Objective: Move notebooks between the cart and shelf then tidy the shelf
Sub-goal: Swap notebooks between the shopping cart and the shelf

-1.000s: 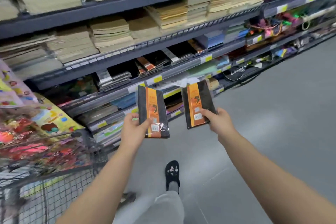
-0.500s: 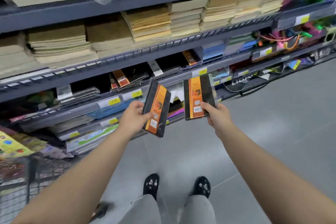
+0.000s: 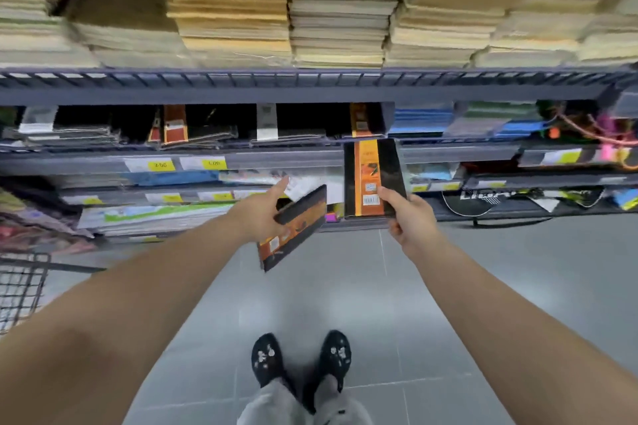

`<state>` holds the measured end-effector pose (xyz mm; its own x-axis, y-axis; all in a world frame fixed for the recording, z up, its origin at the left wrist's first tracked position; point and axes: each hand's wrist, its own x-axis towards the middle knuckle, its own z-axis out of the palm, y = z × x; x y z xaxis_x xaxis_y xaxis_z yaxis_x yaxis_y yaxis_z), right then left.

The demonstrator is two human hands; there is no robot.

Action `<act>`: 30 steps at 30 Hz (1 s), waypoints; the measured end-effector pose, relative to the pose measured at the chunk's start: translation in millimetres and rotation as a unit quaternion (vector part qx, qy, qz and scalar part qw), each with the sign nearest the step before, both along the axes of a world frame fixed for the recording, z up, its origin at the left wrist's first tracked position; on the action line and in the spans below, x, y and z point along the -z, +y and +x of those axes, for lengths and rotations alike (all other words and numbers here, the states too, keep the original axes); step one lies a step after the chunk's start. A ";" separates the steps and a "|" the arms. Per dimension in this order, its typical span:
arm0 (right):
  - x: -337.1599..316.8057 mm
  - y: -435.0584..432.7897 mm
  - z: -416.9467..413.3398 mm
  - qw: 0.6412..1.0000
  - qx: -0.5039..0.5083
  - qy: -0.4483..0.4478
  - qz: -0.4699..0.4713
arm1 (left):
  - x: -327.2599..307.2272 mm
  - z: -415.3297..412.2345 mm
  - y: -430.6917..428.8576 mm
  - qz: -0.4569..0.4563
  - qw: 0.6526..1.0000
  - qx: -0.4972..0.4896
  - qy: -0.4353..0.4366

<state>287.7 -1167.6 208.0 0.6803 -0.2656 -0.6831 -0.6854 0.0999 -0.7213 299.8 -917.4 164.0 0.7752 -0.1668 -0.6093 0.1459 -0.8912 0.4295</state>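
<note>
Store aisle, grey tiled floor (image 3: 518, 304); dark metal shelf (image 3: 310, 93) unit spans the frame from 9 to 3 o'clock. Upper tier: tan and cream paper stacks (image 3: 338, 28), side by side. Middle tier: black and orange notebooks lying flat in dim light, with blue and green pads (image 3: 459, 121) toward 2 o'clock. Yellow price tags (image 3: 160, 166) on the rail edge below. Item 1: right notebook (image 3: 374, 179), black with an orange band, upright, cover facing the camera, its top edge level with the middle tier's rail; held at the lower corner by the right hand (image 3: 411, 217), grip pinching it, thumb on the cover. Item 2: left notebook (image 3: 293, 228), same design, tilted steeply, lower end pointing at 7 o'clock, just beside item 1 and lower, in front of the bottom tiers; left hand (image 3: 259, 214) closed on its upper edge, index finger extended toward the shelf. Wire cart (image 3: 20, 286), corner only, at 9 o'clock. Black patterned slippers (image 3: 300, 359) at 6 o'clock, side by side on the floor.
</note>
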 end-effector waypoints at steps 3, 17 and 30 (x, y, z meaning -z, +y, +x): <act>17.8 -9.2 18.9 1.000 -0.013 0.001 0.017 | 20.3 16.6 -18.7 0.059 0.996 0.059 -0.021; 81.5 -5.3 125.9 0.965 0.018 -0.101 0.241 | 83.3 79.0 -58.4 0.106 0.986 0.057 -0.119; 85.1 13.5 130.4 0.973 0.080 -0.178 0.121 | 92.5 72.3 -51.6 0.029 0.993 0.012 -0.111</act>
